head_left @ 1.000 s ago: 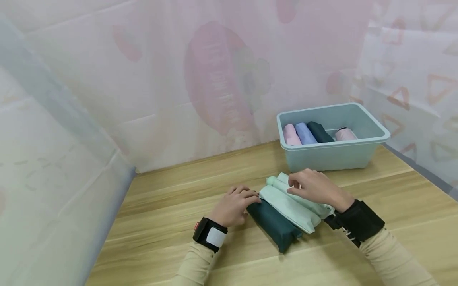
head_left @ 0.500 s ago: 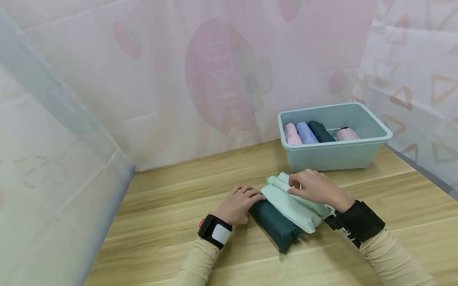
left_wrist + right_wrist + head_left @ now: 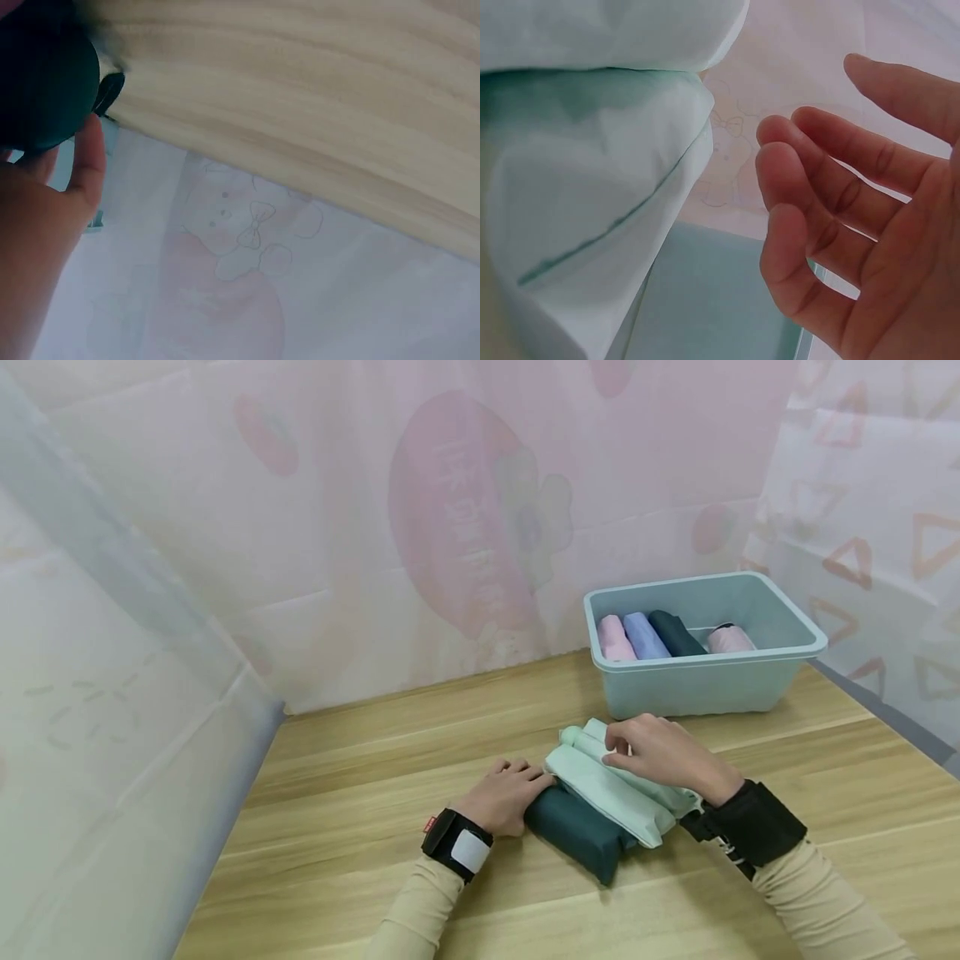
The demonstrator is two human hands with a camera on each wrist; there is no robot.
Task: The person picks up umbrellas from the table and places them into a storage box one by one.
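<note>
My left hand (image 3: 504,793) rests against the near-left end of the dark green folded umbrella (image 3: 577,835), fingers curled loosely over that end; the left wrist view shows my thumb (image 3: 88,161) pressed against the dark rounded end (image 3: 41,82). Whether the fingers close fully round it I cannot tell.

My right hand (image 3: 663,756) lies on top of the mint green folded umbrella (image 3: 611,789), fingertips touching its upper surface near the far-left end. The right wrist view shows the fingers (image 3: 832,187) relaxed, slightly bent, apart from the pale fabric (image 3: 592,195), gripping nothing.

Relation of note: both umbrellas lie side by side and touching on the wooden table (image 3: 375,760), the mint one overlapping the far edge of the dark one. Their long axes run parallel, from far-left to near-right. The dark umbrella lies to the right of my left hand, which is the nearer hand to it; the mint one sits directly beneath my right hand.

Beyond them, well apart, stands the pale blue bin (image 3: 705,681), holding four rolled umbrellas.

Against the earlier head view: my left hand has drawn slightly nearer to me along the dark umbrella's end, and the dark umbrella sits tucked further under the mint one. My right hand is unchanged.
</note>
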